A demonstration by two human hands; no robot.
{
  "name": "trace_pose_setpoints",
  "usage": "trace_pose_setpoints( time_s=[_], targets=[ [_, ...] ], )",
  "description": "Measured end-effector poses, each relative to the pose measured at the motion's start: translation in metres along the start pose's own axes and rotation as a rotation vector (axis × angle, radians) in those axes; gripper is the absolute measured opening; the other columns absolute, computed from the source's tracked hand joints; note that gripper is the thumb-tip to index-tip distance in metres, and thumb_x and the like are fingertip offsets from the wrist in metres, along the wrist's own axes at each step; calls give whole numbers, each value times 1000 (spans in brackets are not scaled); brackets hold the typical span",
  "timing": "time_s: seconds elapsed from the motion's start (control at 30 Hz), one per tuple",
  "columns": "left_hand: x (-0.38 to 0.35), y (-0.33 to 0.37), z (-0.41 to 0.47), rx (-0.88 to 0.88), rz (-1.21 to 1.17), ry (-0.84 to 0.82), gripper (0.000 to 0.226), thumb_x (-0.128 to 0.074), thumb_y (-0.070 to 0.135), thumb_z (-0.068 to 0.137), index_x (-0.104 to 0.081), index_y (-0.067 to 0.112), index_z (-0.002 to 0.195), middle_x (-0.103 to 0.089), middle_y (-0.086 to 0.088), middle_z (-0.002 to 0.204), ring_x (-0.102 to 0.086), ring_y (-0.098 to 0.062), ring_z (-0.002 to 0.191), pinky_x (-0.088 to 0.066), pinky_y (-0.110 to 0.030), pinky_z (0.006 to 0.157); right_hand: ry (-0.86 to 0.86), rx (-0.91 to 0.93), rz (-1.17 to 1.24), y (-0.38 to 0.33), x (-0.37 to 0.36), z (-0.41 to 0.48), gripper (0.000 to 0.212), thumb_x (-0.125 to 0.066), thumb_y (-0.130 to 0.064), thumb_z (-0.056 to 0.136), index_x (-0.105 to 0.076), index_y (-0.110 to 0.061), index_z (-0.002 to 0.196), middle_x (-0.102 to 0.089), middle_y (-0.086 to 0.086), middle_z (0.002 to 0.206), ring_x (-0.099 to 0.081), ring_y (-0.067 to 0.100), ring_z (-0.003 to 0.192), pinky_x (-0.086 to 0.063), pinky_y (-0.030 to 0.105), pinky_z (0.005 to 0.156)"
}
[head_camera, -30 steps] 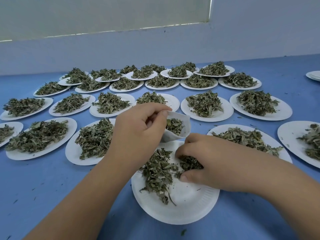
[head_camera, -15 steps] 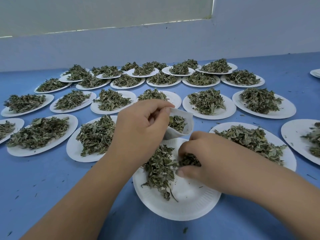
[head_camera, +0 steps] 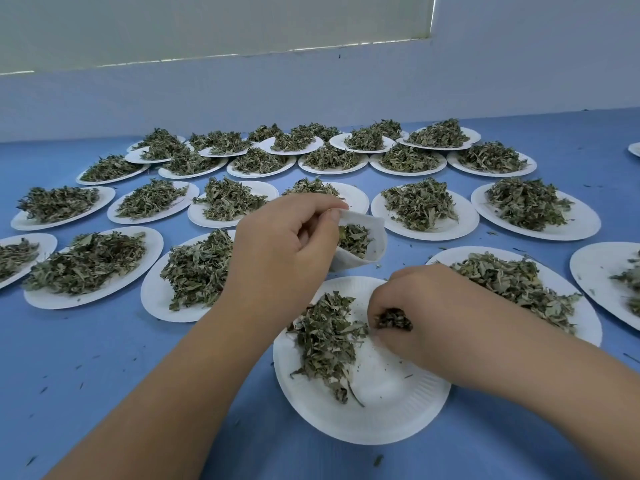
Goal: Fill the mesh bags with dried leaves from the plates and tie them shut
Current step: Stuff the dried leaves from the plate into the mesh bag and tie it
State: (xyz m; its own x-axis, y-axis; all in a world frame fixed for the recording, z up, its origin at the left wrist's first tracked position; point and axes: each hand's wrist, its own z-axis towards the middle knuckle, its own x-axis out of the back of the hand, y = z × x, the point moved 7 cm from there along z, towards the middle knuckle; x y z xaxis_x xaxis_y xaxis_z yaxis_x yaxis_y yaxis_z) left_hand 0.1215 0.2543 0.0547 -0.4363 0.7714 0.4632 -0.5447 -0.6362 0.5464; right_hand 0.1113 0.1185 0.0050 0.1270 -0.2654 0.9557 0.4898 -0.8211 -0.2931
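Pinching the rim of a small white mesh bag [head_camera: 377,233] between thumb and forefinger, the left grip [head_camera: 287,244] holds it with its mouth open, just beyond the far rim of the nearest paper plate [head_camera: 381,420]. I cannot tell whether the bag's bottom touches the counter [head_camera: 104,358]. Some dried leaves [head_camera: 353,239] lie inside the bag.

The right grip [head_camera: 415,313] is curled round a small clump of leaves [head_camera: 393,318], fingers closed over it. It is low over the right part of that same plate, beside the loose pile [head_camera: 325,337] on the plate's left half. This plate sits closest to the counter's near edge.

Rows of other paper plates [head_camera: 426,216], each heaped with leaves, run from there to the far edge by the wall [head_camera: 311,91]. Leaf crumbs [head_camera: 43,389] are scattered toward the near left corner.
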Motion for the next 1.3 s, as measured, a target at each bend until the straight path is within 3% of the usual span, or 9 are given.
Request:
trace_pose_setpoints(
  time_s=[0.2, 0.3, 0.43, 0.63, 0.73, 0.87, 1.07, 1.2, 1.3],
  targets=[
    [-2, -2, -1, 16, 7, -22, 17, -59, 12, 92, -74, 18, 96, -56, 16, 63, -48, -3, 53, -32, -6, 54, 57, -16, 183, 7, 12, -1, 8, -66, -32, 81, -71, -38, 83, -65, -19, 79, -58, -3, 76, -47, 14, 71],
    [-3, 0, 0, -2, 16, -24, 17, -59, 13, 91, -74, 17, 96, -54, 18, 63, -48, 2, 56, -31, -5, 56, 86, 19, 404, 4, 26, -3, 6, -72, -34, 77, -70, -39, 79, -67, -16, 68, -60, 6, 57, -49, 22, 58],
    [-4, 3, -1, -32, 17, -29, 16, -60, 11, 89, -74, 15, 94, -53, 19, 62, -50, 5, 54, -31, -4, 54, 171, 66, 572, -3, 45, -5, 7, -74, -34, 72, -72, -37, 78, -64, -6, 57, -53, 16, 51, -50, 32, 53],
    [-5, -5, 0, 76, -97, -61, 17, -62, 9, 88, -76, 19, 89, -56, 9, 56, -45, -4, 50, -31, -9, 52, 311, 95, 449, -18, 78, -3, 3, -69, -32, 68, -71, -34, 68, -55, -18, 45, -46, -1, 38, -33, 8, 39],
    [-8, -9, 1, 150, -201, -90, 19, -61, 9, 89, -76, 21, 87, -51, 8, 51, -38, -5, 46, -28, -11, 47, 308, 58, 223, -27, 80, 11, 6, -63, -35, 72, -65, -40, 69, -58, -21, 53, -54, -5, 55, -39, 8, 49],
    [-7, -12, 2, 203, -300, -92, 20, -59, 8, 90, -76, 17, 87, -51, 17, 50, -42, -1, 44, -27, -6, 46, 323, 9, -52, -31, 75, 25, 12, -62, -39, 84, -67, -40, 95, -64, -13, 80, -55, 3, 74, -46, 22, 66],
    [-7, -17, 2, 275, -384, -85, 19, -58, 9, 91, -75, 18, 86, -50, 16, 49, -41, 0, 42, -28, -7, 43, 322, 25, 18, -33, 79, 26, 16, -69, -39, 76, -60, -41, 90, -54, -20, 74, -50, -4, 68, -37, 9, 61],
    [-7, -18, 2, 298, -380, -82, 19, -59, 9, 91, -75, 18, 86, -49, 18, 47, -42, 1, 42, -28, -5, 43, 380, 49, 89, -31, 87, 23, 24, -75, -32, 72, -51, -37, 74, -54, -20, 69, -49, -14, 81, -35, 0, 64],
    [-7, -15, 2, 291, -356, -81, 21, -60, 9, 90, -73, 24, 81, -50, 18, 47, -43, 1, 43, -28, -5, 45, 430, 81, 74, -31, 86, 25, 24, -76, -24, 72, -53, -31, 70, -54, -17, 63, -50, -12, 80, -36, 2, 64]
  ],
)
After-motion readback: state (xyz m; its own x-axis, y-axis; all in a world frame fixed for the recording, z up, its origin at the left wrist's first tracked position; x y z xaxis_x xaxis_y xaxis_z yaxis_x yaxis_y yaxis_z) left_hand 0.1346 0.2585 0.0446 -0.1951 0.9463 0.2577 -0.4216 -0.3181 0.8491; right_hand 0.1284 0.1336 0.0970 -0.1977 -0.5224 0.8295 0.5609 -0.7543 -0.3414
